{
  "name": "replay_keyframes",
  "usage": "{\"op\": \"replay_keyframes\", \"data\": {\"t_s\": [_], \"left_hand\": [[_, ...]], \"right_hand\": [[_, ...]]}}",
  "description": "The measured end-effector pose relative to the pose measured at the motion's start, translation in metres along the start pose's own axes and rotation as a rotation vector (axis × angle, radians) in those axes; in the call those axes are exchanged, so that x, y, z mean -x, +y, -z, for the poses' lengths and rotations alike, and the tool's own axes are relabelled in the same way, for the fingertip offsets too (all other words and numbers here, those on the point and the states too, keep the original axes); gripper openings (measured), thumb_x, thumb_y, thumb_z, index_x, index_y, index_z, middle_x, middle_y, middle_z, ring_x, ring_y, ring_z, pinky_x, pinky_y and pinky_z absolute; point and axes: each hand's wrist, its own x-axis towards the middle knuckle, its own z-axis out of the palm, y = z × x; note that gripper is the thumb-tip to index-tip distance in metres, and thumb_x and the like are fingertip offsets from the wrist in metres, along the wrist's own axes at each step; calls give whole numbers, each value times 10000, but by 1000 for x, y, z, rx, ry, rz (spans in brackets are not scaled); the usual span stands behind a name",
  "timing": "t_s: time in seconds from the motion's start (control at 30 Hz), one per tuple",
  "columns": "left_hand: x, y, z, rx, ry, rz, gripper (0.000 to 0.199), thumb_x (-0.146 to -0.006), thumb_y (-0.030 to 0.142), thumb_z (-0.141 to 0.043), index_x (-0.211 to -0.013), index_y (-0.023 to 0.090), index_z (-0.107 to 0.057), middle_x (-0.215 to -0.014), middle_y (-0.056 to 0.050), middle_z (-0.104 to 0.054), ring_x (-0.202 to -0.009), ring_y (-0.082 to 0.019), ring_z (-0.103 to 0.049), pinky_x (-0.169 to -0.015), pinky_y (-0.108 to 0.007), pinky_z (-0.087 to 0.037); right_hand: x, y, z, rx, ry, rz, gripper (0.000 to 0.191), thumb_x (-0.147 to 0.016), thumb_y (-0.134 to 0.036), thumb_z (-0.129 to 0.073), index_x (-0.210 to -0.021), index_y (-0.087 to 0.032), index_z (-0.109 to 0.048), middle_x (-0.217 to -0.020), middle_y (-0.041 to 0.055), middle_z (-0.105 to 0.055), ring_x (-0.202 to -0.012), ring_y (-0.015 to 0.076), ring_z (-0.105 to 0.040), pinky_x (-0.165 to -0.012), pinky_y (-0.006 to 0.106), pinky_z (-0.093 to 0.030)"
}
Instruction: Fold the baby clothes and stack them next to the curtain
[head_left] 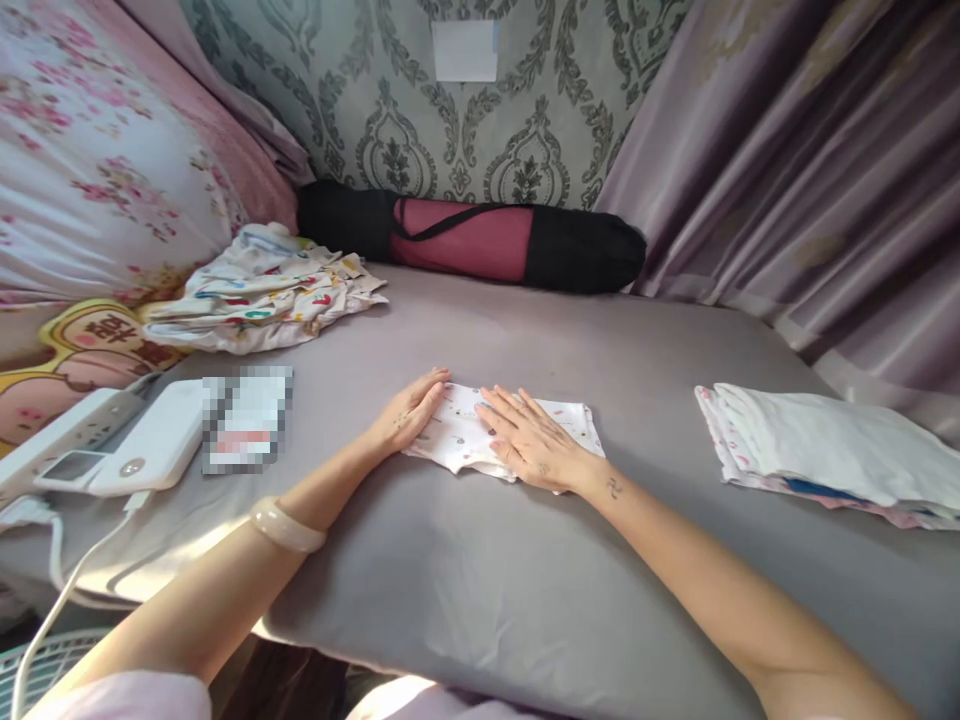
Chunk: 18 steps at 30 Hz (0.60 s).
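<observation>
A small white printed garment (461,425) lies folded on the grey sheet (480,560) in front of me. My left hand (411,412) rests on its left edge, fingers stretched out and pointing away from me. Flat across the right half of the cloth lies my right hand (536,435), its fingers spread. Part of the garment is hidden under both hands. A pale bangle (289,525) circles my left forearm.
Folded clothes (832,445) are stacked at the right. A loose heap of printed clothes (270,290) lies at the back left. Nearer are a power strip (67,430), a white power bank (154,440) with a cable, and a blurred-out item (247,420). A long black-and-maroon bag (469,240) lies along the wall.
</observation>
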Motion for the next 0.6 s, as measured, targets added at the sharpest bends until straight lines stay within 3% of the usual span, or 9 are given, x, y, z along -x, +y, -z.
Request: {"op": "replay_keyframes", "data": {"t_s": [0.2, 0.33, 0.6], "left_hand": [[0, 7, 4, 98, 55, 97, 614, -933, 570, -292, -1300, 155, -557, -1423, -83, -501, -1344, -238, -407, -1146, -355, -252], [1, 8, 7, 181, 93, 106, 616, -928, 579, -300, -1292, 160, -566, -1394, -73, -532, -1327, -244, -425, -1134, -347, -266], [2, 6, 11, 344, 163, 129, 629, -930, 589, -282, -1280, 158, -577, -1386, -76, -540, -1290, -272, -463, -1111, -402, -313]], "right_hand": [[-2, 4, -4, 10, -44, 8, 555, -1003, -415, -251, -1510, -188, -246, -1580, 59, -173, -1459, 215, -95, -1193, 467, -105], [-13, -9, 1, 12, -46, 68, 541, -1002, -402, -266, -1509, -212, -247, -1583, 50, -160, -1461, 224, -79, -1189, 503, -63], [-33, -29, -11, 5, -95, 167, 528, -998, -344, -270, -1503, -191, -263, -1566, 57, -223, -1455, 193, -124, -1189, 477, -47]]}}
